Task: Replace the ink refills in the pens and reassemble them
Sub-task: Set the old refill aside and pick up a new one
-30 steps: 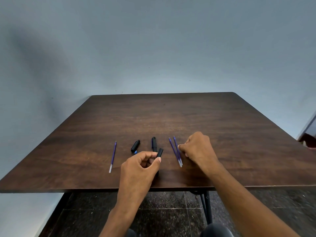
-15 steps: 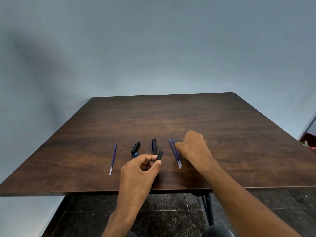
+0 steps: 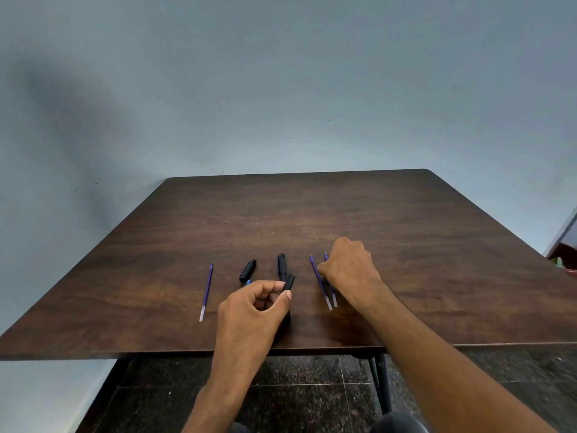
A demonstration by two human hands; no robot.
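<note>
Refills: two purple ones (image 3: 321, 282) lie side by side under your right hand (image 3: 349, 270), long axes running 11 to 5 o'clock; whether that grip has closed on them you cannot tell. A third refill (image 3: 206, 290) lies apart at 9 o'clock. Your left hand (image 3: 253, 310) pinches a black pen barrel (image 3: 288, 284). Two more black pen pieces, one (image 3: 248, 270) and another (image 3: 281, 266), rest on the surface (image 3: 406, 229) at 12.

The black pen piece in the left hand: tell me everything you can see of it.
The black pen piece is a short, matte tube, seemingly plastic, with a blunt squared far end. The left hand pinches its near end between thumb and forefinger, tilted up and away above the table. Only the far part shows; the rest is hidden by the fingers. It overlaps the black pen part lying behind; whether they touch is unclear.
</note>
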